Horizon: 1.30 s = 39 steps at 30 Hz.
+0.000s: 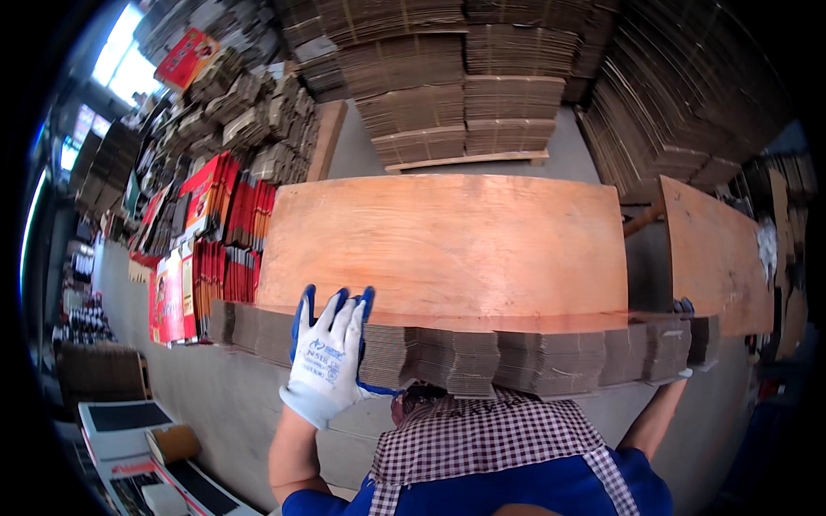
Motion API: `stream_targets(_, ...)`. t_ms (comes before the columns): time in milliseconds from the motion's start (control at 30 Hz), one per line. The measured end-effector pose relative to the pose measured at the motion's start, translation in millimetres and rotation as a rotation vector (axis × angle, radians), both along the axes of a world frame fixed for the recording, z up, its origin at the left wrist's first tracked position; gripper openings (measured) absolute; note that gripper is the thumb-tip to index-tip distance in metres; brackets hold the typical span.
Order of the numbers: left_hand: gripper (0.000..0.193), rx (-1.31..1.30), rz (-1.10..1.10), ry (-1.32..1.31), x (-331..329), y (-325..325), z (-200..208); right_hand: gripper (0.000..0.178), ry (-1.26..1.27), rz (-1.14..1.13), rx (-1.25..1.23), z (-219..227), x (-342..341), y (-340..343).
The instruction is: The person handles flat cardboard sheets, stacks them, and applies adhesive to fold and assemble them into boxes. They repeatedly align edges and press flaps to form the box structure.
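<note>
A long row of brown flattened cardboard pieces (516,361), packed in uneven bundles, lies along the near edge of a wooden board tabletop (447,245). My left hand (327,357), in a white glove with blue fingertips, rests over the left part of this row. Its fingers are stretched out and spread toward the board, and its thumb points right along the row's near side. At the far right end, my right hand (684,305) reaches round the cardboard. Only gloved fingertips and a bit of cuff show there; the cardboard hides the rest.
Red printed cartons (228,202) stand packed left of the board. Tall cardboard stacks (413,95) on a pallet rise behind it, with more stacks (680,95) at the right. Another wooden board (718,258) stands right of a gap. A brown roll (172,443) lies at lower left.
</note>
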<state>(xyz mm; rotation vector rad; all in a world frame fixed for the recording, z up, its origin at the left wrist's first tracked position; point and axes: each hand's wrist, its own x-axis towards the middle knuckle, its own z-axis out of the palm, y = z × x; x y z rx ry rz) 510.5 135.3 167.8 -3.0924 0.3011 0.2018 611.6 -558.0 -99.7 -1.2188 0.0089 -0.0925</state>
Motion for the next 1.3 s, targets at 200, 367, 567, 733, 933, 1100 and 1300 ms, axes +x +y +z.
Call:
stream_targets(200, 0.121, 0.032, -0.015, -0.138, 10.0, -1.5, -8.4, 0.06, -0.132, -0.082, -0.029, 46.0, -9.1, 67.7)
stream_targets(367, 0.119, -0.106, -0.131, -0.248, 15.8, 11.8, -19.7, 0.066, 0.025, -0.399, 0.369, 16.7, 6.0, 70.3)
stream_targets(567, 0.103, -0.038, -0.148, -0.264, 16.8, 9.5, -29.1, 0.064, 0.223, -0.571, 0.164, 38.5, -1.2, 22.0)
stream_targets(733, 0.108, -0.039, -0.104, -0.306, 8.1, 31.3, -43.3, 0.052, -0.445, -0.704, -0.263, 195.6, -41.3, 103.1)
stream_targets(933, 0.11, -0.054, -0.089, -0.285, 8.6, 33.8, -40.6, 0.047, -1.017, 0.867, -0.305, 286.6, -54.5, 244.8)
stream_targets(1100, 0.112, -0.096, -0.097, -0.318, 11.4, 29.3, -53.6, 0.04, -1.04, 1.028, -0.075, 297.9, -76.8, 297.3)
stream_targets(1300, 0.111, -0.069, -0.084, -0.312, 7.8, 27.5, -43.4, 0.039, -1.099, 1.008, -0.015, 297.8, -85.7, 304.8)
